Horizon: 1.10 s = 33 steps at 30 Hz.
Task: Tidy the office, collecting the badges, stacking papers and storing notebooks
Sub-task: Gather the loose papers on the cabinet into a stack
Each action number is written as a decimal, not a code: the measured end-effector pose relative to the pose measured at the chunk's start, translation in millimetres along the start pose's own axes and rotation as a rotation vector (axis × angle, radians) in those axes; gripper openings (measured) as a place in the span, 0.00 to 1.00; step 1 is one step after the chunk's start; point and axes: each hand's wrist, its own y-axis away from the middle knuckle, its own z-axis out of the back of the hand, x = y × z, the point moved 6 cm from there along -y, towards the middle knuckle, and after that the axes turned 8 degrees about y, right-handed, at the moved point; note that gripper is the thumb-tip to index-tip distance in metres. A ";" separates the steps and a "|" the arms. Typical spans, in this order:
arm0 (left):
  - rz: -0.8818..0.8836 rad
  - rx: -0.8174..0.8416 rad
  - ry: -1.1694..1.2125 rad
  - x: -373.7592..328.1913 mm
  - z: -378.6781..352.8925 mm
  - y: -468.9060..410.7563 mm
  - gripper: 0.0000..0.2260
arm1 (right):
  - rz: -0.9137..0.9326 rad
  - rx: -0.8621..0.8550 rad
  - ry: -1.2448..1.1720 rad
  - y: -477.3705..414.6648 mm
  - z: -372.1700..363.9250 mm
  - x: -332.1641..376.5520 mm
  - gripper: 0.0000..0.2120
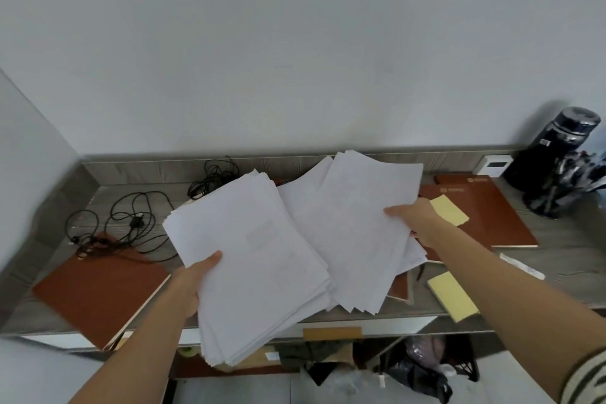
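My left hand (196, 279) grips a thick stack of white papers (249, 259) by its left edge, held above the desk's front edge. My right hand (416, 220) holds a second, fanned bunch of white papers (357, 223) at its right side, overlapping the first stack. A brown notebook (98, 289) lies at the desk's front left. Two more brown notebooks (501, 216) lie at the right, partly under the papers and my right arm. Another brown cover (398, 289) peeks out beneath the papers. No badges are visible.
Tangled black cables (131, 223) lie at the back left of the grey desk (557, 249). Yellow sticky pads (454, 295) sit at the front right and on a notebook. A dark flask (554, 147) and pen holder (554, 187) stand far right. Clutter fills the shelf below.
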 end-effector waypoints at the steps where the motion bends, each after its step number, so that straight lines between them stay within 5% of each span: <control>1: 0.001 0.002 -0.005 0.2 0.4 -0.5 0.19 | 0.081 0.010 0.092 6.7 -5.5 9.1 0.12; 5: 0.013 0.024 0.000 2.2 0.8 -2.4 0.18 | 0.383 -0.036 0.156 41.4 -3.0 76.6 0.05; 9: 0.009 0.057 -0.008 1.7 0.3 -0.5 0.19 | 0.613 0.145 0.050 81.4 6.3 164.5 0.04; 15: 0.011 0.060 0.102 -2.4 4.8 1.8 0.21 | 0.607 0.501 -0.133 111.9 -21.6 233.9 0.08; 20: 0.025 -0.004 0.082 -4.8 8.1 3.4 0.32 | 0.421 0.582 -0.056 93.3 -81.6 218.4 0.22; 24: -0.008 -0.055 0.148 -12.6 10.1 -1.1 0.31 | 0.331 0.685 0.210 79.7 -146.9 171.7 0.16; 28: 0.037 0.027 0.252 -3.7 5.1 1.4 0.34 | 0.373 0.564 0.383 70.3 -204.8 133.7 0.14; 33: 0.056 0.145 0.151 -5.3 -1.8 9.0 0.20 | 0.478 0.544 0.484 72.2 -246.7 118.6 0.16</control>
